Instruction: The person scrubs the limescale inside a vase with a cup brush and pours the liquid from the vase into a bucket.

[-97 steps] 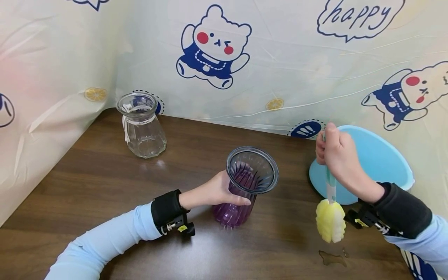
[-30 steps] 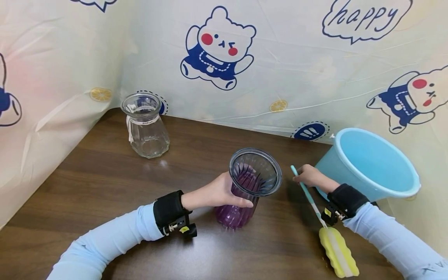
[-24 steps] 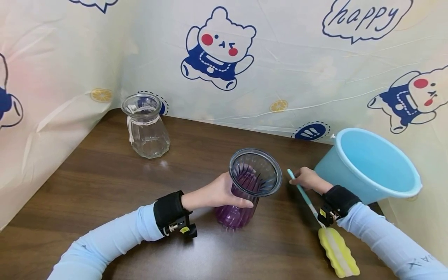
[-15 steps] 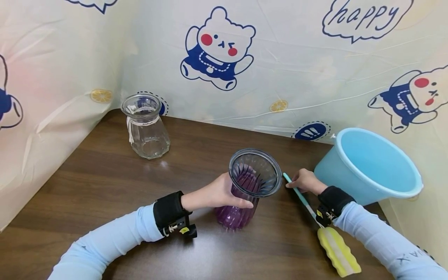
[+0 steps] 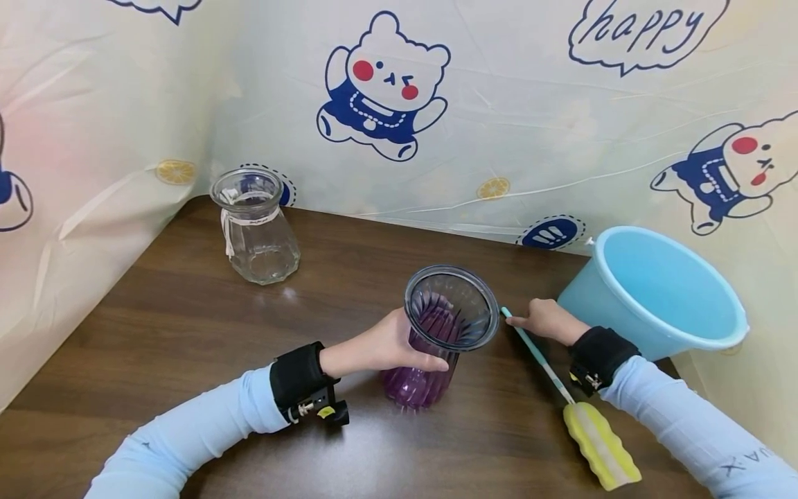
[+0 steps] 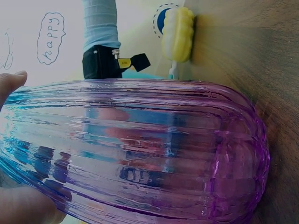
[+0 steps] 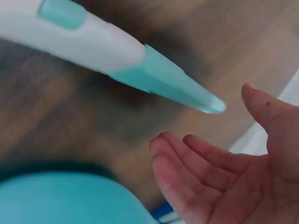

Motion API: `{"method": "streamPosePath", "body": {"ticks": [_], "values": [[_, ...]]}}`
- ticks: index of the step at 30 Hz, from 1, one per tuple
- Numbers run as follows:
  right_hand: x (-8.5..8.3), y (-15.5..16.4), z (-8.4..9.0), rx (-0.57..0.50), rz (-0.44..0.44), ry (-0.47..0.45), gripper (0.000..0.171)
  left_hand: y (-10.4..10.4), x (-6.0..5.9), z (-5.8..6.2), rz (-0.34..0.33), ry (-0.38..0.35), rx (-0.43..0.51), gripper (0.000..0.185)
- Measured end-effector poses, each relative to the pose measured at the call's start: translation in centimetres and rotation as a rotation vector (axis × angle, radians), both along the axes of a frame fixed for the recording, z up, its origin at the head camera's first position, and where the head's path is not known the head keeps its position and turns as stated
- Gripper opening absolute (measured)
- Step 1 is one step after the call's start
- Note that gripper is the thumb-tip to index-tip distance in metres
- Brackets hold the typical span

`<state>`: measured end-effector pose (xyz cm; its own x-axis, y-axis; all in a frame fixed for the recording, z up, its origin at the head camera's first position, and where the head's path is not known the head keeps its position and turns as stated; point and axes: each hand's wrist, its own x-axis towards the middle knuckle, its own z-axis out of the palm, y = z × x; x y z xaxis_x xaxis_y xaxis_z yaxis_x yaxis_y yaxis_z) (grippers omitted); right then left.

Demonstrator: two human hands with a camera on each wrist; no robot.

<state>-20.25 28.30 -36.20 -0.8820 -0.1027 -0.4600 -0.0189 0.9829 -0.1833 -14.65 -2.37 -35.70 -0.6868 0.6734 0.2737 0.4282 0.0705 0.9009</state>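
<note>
A purple ribbed glass vase (image 5: 419,378) stands upright at the middle of the brown table (image 5: 156,326). My left hand (image 5: 389,344) grips its side; in the left wrist view the vase (image 6: 140,154) fills the frame, with my thumb (image 6: 10,85) on it. A bottle brush (image 5: 541,360) with a teal handle and a yellow sponge head (image 5: 601,447) lies flat on the table to the right of the vase. My right hand (image 5: 537,320) rests beside the handle's tip with its fingers (image 7: 187,161) loose, apart from the handle (image 7: 140,63).
A light blue plastic bucket (image 5: 667,294) stands at the right, just behind my right hand. A clear glass vase (image 5: 254,229) with a white string at its neck sits at the back left. A cartoon-printed sheet (image 5: 499,118) walls the table at the back and left.
My right hand brought the brush down from upright, laid it on the table and let go of the handle. My left hand has kept its grip on the purple vase.
</note>
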Motion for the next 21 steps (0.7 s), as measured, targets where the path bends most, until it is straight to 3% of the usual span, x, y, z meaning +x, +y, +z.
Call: {"method": "streamPosePath", "body": {"ticks": [2, 8, 14, 21], "values": [[0.1, -0.1, 0.6, 0.017, 0.085, 0.058, 0.040, 0.0, 0.0, 0.0, 0.002, 0.002, 0.001, 0.067], [0.8, 0.2, 2.4, 0.039, 0.412, 0.343, 0.024, 0.0, -0.1, -0.1, -0.004, -0.001, 0.007, 0.067], [1.8, 0.1, 4.8, 0.036, 0.519, 0.513, 0.014, 0.0, -0.2, -0.2, -0.001, 0.005, -0.005, 0.069], [3.0, -0.1, 8.4, 0.038, 0.641, 0.726, 0.023, 0.0, -0.2, -0.2, 0.003, 0.010, -0.003, 0.067]]}}
